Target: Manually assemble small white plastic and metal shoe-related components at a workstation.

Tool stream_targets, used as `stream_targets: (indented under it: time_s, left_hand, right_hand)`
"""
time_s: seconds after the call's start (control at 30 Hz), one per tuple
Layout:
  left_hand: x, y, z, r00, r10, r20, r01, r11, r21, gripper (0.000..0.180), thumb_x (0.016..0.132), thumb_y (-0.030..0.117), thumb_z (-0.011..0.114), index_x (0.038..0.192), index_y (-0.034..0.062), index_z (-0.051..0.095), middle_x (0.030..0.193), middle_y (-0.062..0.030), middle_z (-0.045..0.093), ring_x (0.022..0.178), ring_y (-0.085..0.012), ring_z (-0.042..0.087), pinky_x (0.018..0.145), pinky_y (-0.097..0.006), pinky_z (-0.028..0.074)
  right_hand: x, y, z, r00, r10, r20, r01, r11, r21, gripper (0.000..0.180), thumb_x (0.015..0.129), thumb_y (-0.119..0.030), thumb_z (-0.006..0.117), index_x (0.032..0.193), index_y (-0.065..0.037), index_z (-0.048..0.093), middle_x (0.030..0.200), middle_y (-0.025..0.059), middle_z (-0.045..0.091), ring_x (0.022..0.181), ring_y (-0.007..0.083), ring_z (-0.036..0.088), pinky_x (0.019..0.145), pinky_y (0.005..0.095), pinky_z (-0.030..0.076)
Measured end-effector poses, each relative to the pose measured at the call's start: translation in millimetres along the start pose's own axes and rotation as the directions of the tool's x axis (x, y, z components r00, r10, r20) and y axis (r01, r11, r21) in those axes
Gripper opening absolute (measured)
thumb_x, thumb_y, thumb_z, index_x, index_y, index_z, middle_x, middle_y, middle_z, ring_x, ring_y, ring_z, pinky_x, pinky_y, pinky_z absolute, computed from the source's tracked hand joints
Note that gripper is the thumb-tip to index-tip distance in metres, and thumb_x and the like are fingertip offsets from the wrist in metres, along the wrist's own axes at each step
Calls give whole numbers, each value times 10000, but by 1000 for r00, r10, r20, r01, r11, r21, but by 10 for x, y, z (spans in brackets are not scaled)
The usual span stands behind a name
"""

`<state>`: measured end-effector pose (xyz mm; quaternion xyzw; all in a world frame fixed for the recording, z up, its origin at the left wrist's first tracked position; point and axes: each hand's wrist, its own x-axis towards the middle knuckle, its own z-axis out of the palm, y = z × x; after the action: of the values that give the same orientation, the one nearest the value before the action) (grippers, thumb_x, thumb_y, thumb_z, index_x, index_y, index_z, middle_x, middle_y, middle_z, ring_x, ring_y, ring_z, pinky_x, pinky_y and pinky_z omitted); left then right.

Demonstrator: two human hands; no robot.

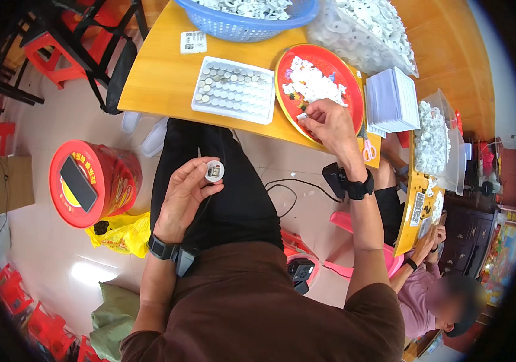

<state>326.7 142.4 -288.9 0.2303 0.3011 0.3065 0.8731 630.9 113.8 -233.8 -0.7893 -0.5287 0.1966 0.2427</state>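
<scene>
Above my lap, my left hand pinches a small round white plastic part with metal pieces showing inside it. My right hand is over the near edge of a red round tray. Its thumb and fingertips are closed on a small white piece. A heap of small white pieces lies in the tray. Left of the tray, a white plastic tray holds rows of round button cells.
A blue basket and a clear bag of white parts stand at the back. Pink scissors lie beside stacked white cards. A red bucket bears a phone. Another person works at right.
</scene>
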Motion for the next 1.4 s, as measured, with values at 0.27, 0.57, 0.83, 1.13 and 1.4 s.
stream_targets:
  time_s: [0.27,0.57,0.83,1.13,1.4]
  left_hand:
    - [-92,73,-290,996,5,83,-1,999,-51,266,921,181,526,1113,2,559,996,-89,613,856,-157,627,754,-295,557]
    - [-132,68,-366,995,26,99,-20,998,-64,301,924,223,522,1119,-3,561,997,-93,614,850,-153,629,762,-294,552]
    - [-140,9,-328,994,33,100,-32,999,-8,266,932,183,506,1113,1,576,1022,-92,615,912,-160,618,771,-308,548]
    - [-101,8,-332,996,49,79,-60,989,135,230,927,157,513,1069,4,609,1022,-83,616,920,-147,610,790,-311,542]
    - [-60,-27,-279,997,35,63,-43,989,143,228,922,156,523,1074,10,609,1024,-77,617,915,-145,611,787,-312,540]
  right_hand:
    - [-190,-239,234,940,-33,-340,167,913,373,35,801,-33,638,813,-20,608,721,28,610,656,72,580,550,190,444]
    - [-782,-1059,678,989,-134,69,47,709,703,135,817,32,590,949,10,608,888,64,580,762,128,624,615,217,481]
    - [-870,-1166,1101,943,-332,-9,298,835,463,216,748,95,593,916,-38,616,778,74,543,625,176,555,534,276,426]
    - [-843,-1144,1179,902,-429,-38,419,855,305,196,742,90,587,902,-21,579,811,92,554,638,244,563,551,311,452]
    - [-828,-1089,1141,885,-466,-5,447,847,289,213,738,96,560,912,-25,543,809,112,506,671,321,555,558,371,449]
